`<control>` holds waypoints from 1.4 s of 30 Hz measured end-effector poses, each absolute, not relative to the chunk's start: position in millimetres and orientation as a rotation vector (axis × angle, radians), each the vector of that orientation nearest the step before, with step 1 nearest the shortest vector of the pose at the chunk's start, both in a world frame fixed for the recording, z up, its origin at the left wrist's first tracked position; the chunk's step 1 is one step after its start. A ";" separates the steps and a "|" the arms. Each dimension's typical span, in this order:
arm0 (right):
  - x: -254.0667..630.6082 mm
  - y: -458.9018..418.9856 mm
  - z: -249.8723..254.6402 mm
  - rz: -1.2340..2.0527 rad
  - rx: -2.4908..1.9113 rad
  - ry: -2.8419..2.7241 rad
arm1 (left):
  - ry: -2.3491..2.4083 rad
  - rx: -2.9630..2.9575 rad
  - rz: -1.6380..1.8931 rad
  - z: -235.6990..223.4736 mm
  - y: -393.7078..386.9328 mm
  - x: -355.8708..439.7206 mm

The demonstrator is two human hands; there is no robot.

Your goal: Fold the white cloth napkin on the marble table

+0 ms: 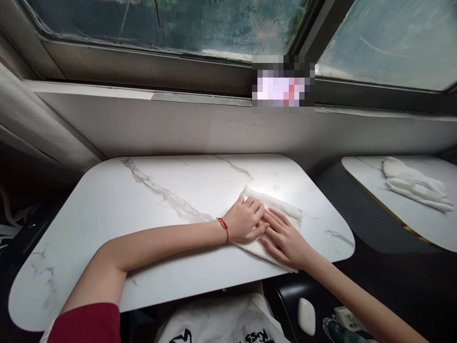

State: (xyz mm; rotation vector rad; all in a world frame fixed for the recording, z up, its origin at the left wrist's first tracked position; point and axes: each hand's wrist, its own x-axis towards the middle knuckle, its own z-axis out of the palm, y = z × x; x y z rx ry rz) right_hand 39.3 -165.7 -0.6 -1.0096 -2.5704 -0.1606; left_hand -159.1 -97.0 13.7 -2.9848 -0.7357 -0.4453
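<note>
A thin white cloth (285,208) lies spread on the right part of a white marble-patterned table (200,190). My left hand (246,220), a red string bracelet (223,227) at its wrist, rests on the cloth with fingers curled against it. My right hand (283,237) lies over the cloth just to the right, fingers stretched out and fairly flat. The fingertips of both hands meet near the cloth's middle. Part of the cloth is hidden beneath the hands.
A second table (374,178) at the right carries a crumpled white cloth (416,183). Behind the tables rises a wall (200,124) below windows (171,28). A small white rounded case (306,316) and a bottle (339,331) sit low at the right.
</note>
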 end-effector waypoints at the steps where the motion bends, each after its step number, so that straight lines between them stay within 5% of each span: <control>1: 44.4 -168.9 1.0 -0.161 -0.993 -2.597 | -0.700 -2.986 -0.449 12.8 -100.9 -158.2; 9: 71.9 -132.3 3.2 -0.200 -0.904 -2.703 | -0.640 -2.961 -0.342 13.1 -79.8 -154.2; 26: 60.9 1.2 -5.9 -0.129 -1.344 -2.500 | -1.410 -2.747 -0.488 10.4 19.1 -113.9; 42: 72.2 53.2 -39.8 -0.165 -1.677 -2.064 | -1.432 -2.726 -0.566 2.0 60.8 -111.8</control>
